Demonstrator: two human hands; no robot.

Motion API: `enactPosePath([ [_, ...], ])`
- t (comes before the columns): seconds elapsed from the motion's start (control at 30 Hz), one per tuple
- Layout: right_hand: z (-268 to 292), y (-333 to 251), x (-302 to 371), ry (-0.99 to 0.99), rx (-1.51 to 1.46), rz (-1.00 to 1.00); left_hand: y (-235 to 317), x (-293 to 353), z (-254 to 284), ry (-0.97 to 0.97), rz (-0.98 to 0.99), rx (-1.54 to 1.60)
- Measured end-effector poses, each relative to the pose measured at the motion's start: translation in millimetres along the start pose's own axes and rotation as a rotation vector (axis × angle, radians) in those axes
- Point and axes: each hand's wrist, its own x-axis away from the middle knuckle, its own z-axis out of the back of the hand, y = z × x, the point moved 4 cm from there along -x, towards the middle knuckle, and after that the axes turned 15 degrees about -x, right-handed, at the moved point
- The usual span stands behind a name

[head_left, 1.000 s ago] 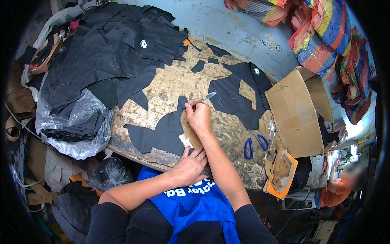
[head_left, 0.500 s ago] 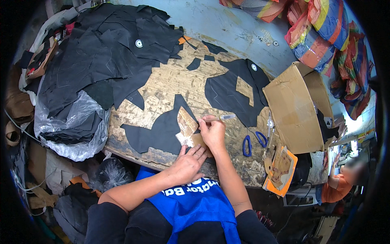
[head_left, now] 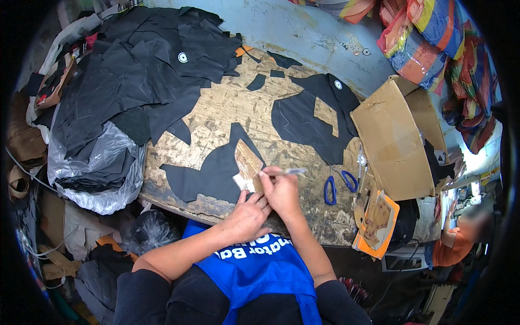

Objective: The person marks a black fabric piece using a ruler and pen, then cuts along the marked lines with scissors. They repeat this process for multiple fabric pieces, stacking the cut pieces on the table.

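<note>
Person wears dark short-sleeved shirt [head_left: 184, 303]; bright blue apron [head_left: 260, 279] over it, white lettering [head_left: 246, 252] toward 12 o'clock, blue straps [head_left: 307, 310] toward 5 and 7.

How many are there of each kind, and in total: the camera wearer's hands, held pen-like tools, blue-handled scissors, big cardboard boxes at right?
Hands: 2
Pen-like tool: 1
Blue-handled scissors: 1
Big cardboard box: 1
Total: 5

template [head_left: 248, 160] on sheet [head_left: 203, 176] | scissors [head_left: 330, 202] right | box [head_left: 387, 138] farther right
</note>
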Motion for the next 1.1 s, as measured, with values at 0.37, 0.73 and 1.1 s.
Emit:
enactPosePath([
  [0.37, 22, 24, 4, 0.126, -0.075, -0.015, 0, 1, -3, 0.149, 0.001, -0.025],
  [0.73, 57, -11, 69, 0.036, -0.015, -0.126, -20, -9, 6, 0.115, -0.003, 0.165],
  [1.1, -17, -8, 33, -0.188, -0.185, 0.1, -95, -25, -3, 0.061, 0.34, 1.328],
])
